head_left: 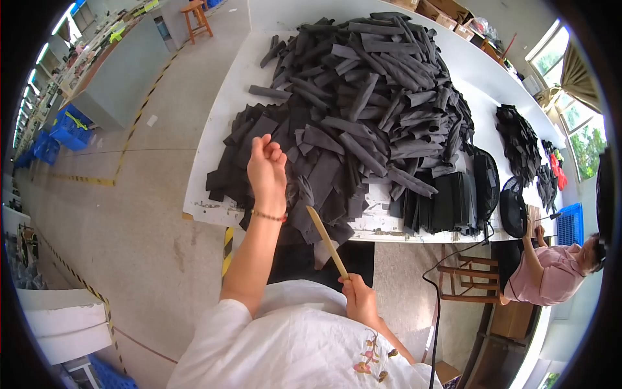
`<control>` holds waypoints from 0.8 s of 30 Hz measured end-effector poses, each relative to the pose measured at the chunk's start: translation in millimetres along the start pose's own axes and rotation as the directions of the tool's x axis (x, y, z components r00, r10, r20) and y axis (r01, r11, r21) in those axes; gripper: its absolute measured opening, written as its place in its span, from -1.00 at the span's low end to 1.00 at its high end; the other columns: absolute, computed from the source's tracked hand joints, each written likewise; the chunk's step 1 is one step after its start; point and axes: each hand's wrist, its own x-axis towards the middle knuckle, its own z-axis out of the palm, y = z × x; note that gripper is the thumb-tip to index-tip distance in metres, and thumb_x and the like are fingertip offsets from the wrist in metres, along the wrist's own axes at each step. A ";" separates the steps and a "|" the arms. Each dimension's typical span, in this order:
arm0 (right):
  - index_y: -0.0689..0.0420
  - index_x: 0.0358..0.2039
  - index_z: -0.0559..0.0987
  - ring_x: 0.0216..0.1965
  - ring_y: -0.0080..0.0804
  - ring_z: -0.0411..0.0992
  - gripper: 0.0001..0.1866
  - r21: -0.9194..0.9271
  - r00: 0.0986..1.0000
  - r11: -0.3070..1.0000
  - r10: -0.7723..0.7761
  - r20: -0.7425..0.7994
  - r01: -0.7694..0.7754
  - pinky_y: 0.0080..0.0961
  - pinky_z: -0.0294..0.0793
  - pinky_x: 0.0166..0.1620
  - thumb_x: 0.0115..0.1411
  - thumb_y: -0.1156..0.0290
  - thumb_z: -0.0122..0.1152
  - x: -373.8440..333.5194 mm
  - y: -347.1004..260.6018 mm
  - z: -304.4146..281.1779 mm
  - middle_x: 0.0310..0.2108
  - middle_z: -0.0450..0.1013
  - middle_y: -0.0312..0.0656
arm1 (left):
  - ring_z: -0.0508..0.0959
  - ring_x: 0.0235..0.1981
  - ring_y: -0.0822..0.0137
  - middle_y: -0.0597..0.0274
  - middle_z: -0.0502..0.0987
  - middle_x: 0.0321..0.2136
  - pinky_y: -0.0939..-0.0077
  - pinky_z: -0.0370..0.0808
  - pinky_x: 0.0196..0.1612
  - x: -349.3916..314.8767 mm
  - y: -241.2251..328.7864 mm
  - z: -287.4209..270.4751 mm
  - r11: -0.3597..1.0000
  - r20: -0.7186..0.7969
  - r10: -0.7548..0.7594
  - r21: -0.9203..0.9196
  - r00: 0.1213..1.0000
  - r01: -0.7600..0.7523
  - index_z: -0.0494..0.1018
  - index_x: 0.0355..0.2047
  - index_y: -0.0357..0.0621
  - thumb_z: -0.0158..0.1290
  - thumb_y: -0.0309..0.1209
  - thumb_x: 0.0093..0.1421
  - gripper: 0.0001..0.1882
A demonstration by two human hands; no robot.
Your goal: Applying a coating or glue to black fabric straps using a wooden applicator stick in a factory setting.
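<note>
My left hand (267,170), with a beaded bracelet at the wrist, is raised over the near left part of a fabric heap. Its palm shows, its fingers are loosely curled and I see nothing in them. My right hand (360,301) grips the lower end of a flat, light wooden stick (327,243) close to my body. The stick slants up and left, its tip near some dark grey flat fabric pieces (259,126) that lie partly over the table's front edge. Behind them rises a large pile of dark grey fabric tubes (389,71).
On the white table (227,97), a row of dark fabric pieces (447,202) stands beside a black round-framed fan (484,188). A black cable (433,285) hangs down at the right. A person in pink (551,275) sits there by a wooden stool (470,272).
</note>
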 end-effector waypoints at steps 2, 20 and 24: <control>0.24 -0.19 0.44 -0.60 -0.22 0.43 -0.88 0.037 1.000 0.999 -0.017 -0.026 0.018 -0.44 0.40 -0.48 0.31 0.50 -0.02 6.8 -0.2 2.5 -0.58 0.42 -0.03 | 0.40 -0.37 0.49 0.31 0.40 -0.38 0.57 0.38 -0.30 -15.6 -2.1 3.3 1.000 -0.172 0.008 0.001 0.985 -0.008 0.31 0.01 -0.27 -0.04 -0.06 0.29 -0.49; 0.19 -0.21 0.57 -0.34 -0.54 0.41 -0.73 0.268 0.772 0.959 -0.099 0.628 -0.095 -0.55 0.40 -0.26 0.36 0.28 -0.04 -21.1 24.5 -66.9 -0.36 0.48 -0.24 | 0.04 -0.81 0.66 0.55 0.08 -0.77 0.72 -0.02 -0.72 30.0 23.9 -3.3 0.947 0.203 -0.136 -0.260 0.970 0.187 0.38 -0.25 -0.19 0.01 -0.33 0.30 -0.83; 0.18 -0.05 0.42 -0.37 -0.70 0.26 -0.55 0.390 0.998 0.919 -0.064 0.000 0.059 -0.75 0.32 -0.29 0.16 0.21 0.32 27.1 3.8 -45.6 -0.39 0.33 -0.41 | 0.05 -0.81 0.64 0.55 0.10 -0.77 0.70 -0.01 -0.71 1.4 -8.7 13.3 0.924 0.175 -0.297 -0.193 0.939 0.329 0.37 -0.27 -0.15 0.03 -0.32 0.28 -0.83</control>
